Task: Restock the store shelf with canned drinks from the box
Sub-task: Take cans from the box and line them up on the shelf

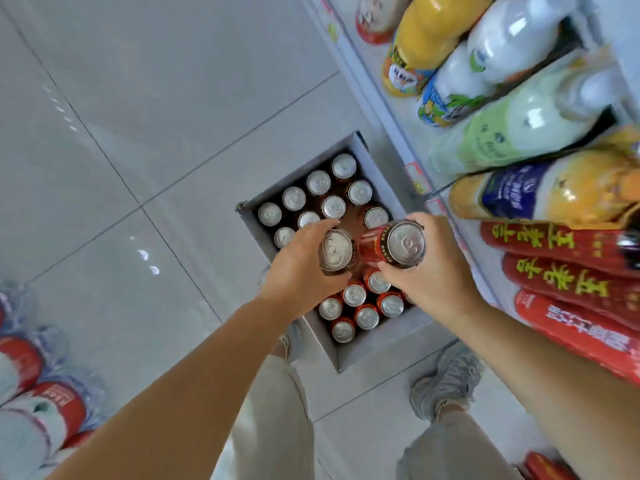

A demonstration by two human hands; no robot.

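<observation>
Cans (367, 317) red, silver tops. Tilted can (375, 250) has a dark band, possibly gold-patterned. Box (363, 344) grey. Floor (138, 98) white tiles, dark grout lines. Red bottles (554, 271) with yellow characters. Pale green bottle (512, 133). Orange-yellow bottle (426, 32). Trousers (273, 410) beige. Shoe (446, 379) grey.

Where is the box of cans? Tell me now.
The box sits on the floor at the centre of the head view, just left of the shelf, below the left hand and right hand, each holding a can.

I record glossy white floor tiles (138, 116) left of the fingers (311, 230), bearing light glints (147, 259); white shelving (388, 112) right of them.
</observation>
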